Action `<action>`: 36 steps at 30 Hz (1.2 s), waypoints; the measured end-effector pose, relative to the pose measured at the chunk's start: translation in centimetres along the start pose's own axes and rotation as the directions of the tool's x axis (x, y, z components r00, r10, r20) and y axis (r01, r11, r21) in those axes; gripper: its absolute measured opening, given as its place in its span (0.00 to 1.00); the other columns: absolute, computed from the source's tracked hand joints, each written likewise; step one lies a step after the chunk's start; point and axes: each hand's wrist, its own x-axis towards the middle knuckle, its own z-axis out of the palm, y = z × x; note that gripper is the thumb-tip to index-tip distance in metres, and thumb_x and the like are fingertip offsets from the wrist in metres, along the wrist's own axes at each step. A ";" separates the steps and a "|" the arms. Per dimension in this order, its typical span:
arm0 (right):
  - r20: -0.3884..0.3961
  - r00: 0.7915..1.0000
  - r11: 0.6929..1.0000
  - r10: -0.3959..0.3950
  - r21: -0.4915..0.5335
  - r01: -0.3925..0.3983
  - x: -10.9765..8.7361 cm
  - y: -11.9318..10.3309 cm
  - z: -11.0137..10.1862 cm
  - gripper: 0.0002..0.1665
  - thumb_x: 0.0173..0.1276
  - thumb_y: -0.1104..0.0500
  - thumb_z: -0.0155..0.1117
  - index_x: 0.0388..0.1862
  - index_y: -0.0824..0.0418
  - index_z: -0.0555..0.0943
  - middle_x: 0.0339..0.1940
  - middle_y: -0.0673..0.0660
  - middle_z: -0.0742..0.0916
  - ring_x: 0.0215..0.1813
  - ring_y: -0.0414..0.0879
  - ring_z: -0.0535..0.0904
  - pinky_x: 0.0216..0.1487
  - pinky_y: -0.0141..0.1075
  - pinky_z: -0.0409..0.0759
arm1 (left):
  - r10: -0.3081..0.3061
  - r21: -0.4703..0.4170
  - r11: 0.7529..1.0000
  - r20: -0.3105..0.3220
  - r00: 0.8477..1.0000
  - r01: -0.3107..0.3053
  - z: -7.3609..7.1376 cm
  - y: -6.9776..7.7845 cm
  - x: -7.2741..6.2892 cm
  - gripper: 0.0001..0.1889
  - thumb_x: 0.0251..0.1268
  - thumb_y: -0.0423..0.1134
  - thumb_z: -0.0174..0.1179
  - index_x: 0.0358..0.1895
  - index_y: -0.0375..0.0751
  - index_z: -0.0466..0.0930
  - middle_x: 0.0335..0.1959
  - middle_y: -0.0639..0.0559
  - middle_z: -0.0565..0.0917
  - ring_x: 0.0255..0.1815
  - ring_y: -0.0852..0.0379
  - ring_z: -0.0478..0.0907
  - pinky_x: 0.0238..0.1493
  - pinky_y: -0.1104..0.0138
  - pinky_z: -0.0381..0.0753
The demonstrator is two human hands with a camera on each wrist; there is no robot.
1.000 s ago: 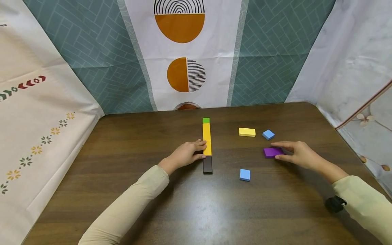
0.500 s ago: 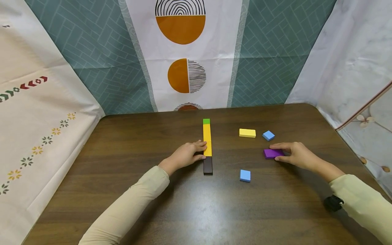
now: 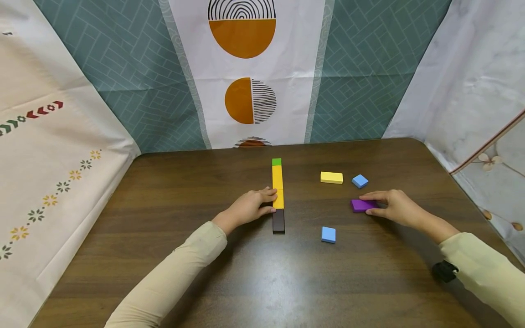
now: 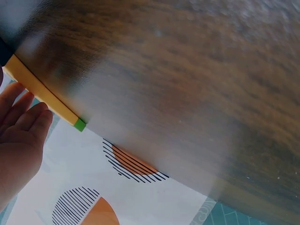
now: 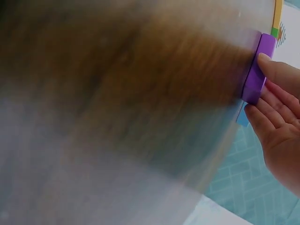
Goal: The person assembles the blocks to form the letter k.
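Observation:
A straight row of blocks runs away from me on the table: a black block [image 3: 278, 222], two orange-yellow blocks [image 3: 277, 176] and a small green block [image 3: 276, 161] at the far end. My left hand [image 3: 248, 207] lies against the row's left side, its extended fingers touching the nearer orange-yellow block and the thumb near where it meets the black one. On the right, my right hand [image 3: 395, 208] pinches a purple rectangular block [image 3: 359, 206] between thumb and fingers, as the purple block [image 5: 260, 65] in the right wrist view also shows.
A pale yellow block [image 3: 331, 177] and a blue square block [image 3: 360, 181] lie beyond the purple one. Another blue square block [image 3: 328, 234] sits nearer, right of the row. Patterned cloths [image 3: 254, 91] hang behind the wooden table [image 3: 184, 182].
My right hand's fingers have closed in on the purple block, which has shifted slightly left. My left hand and the row have stayed in place.

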 end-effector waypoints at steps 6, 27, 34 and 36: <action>0.002 1.000 1.000 -0.003 0.013 0.003 0.4 -0.4 0.1 0.21 0.56 0.59 0.75 0.49 0.61 0.86 0.46 0.59 0.88 0.45 0.50 0.83 0.41 0.41 0.81 | -0.002 0.003 1.000 -0.002 1.000 0.002 -0.1 0.2 -0.1 0.27 0.65 0.43 0.62 0.64 0.34 0.71 0.68 0.45 0.69 0.70 0.47 0.63 0.67 0.55 0.65; -0.022 1.000 0.998 -0.001 0.060 0.003 1.8 -2.1 1.1 0.20 0.57 0.59 0.75 0.50 0.60 0.86 0.46 0.58 0.88 0.43 0.45 0.81 0.40 0.39 0.79 | 0.001 0.004 1.000 0.001 1.000 -0.001 0.0 0.1 0.0 0.27 0.65 0.43 0.62 0.64 0.35 0.71 0.68 0.45 0.69 0.70 0.47 0.63 0.67 0.55 0.65; -0.042 0.999 0.996 -0.012 0.087 0.016 2.6 -3.0 1.8 0.20 0.56 0.61 0.75 0.49 0.61 0.86 0.47 0.59 0.88 0.51 0.54 0.82 0.47 0.48 0.80 | 0.003 -0.009 1.000 0.000 1.000 -0.003 -0.1 0.2 0.0 0.27 0.65 0.43 0.62 0.64 0.34 0.71 0.68 0.44 0.69 0.70 0.46 0.63 0.67 0.55 0.65; -0.043 0.999 0.995 -0.010 0.098 0.014 2.9 -3.3 2.0 0.21 0.56 0.62 0.75 0.50 0.62 0.86 0.47 0.59 0.88 0.51 0.54 0.82 0.47 0.47 0.80 | 0.000 -0.009 1.000 0.002 1.000 0.000 -0.1 0.2 0.0 0.27 0.65 0.43 0.62 0.64 0.34 0.71 0.68 0.45 0.69 0.70 0.46 0.63 0.67 0.55 0.65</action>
